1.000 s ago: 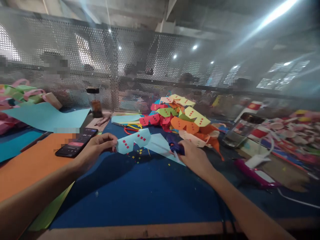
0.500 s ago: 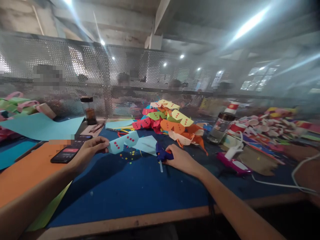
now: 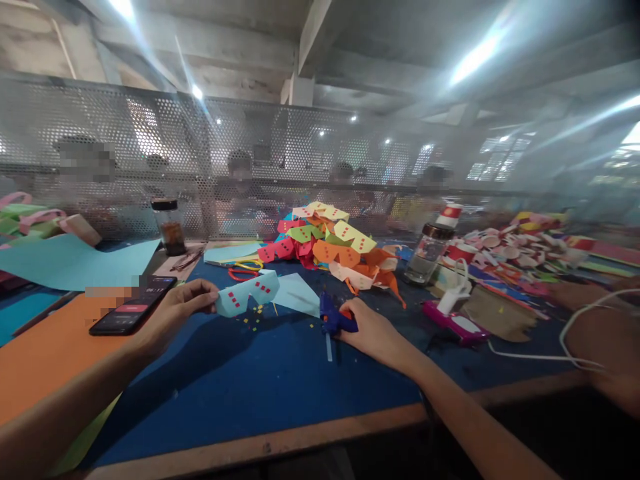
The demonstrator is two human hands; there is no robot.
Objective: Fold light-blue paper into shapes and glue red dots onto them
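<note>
Between the thumb and fingers of my left hand is one end of a light blue paper cut-out with red squares stuck on it, held just above the table. My right hand grips a blue glue gun, from whose back a clear glue stick sticks out. A plain light blue paper piece lies between the cut-out and the glue gun. Tiny yellow and green paper squares are scattered under the cut-out. Behind lies a pair of scissors with red and yellow handles.
A heap of coloured paper cut-outs stands at the back. A phone lies on orange paper at left. Jars stand on both sides. At right are a magenta power strip, a white cable and another person's arm.
The glue gun in my right hand has moved slightly right and down, away from the cut-out. The cut-out stays in my left hand, and the scissors show more clearly. The whole view has shifted a little.
</note>
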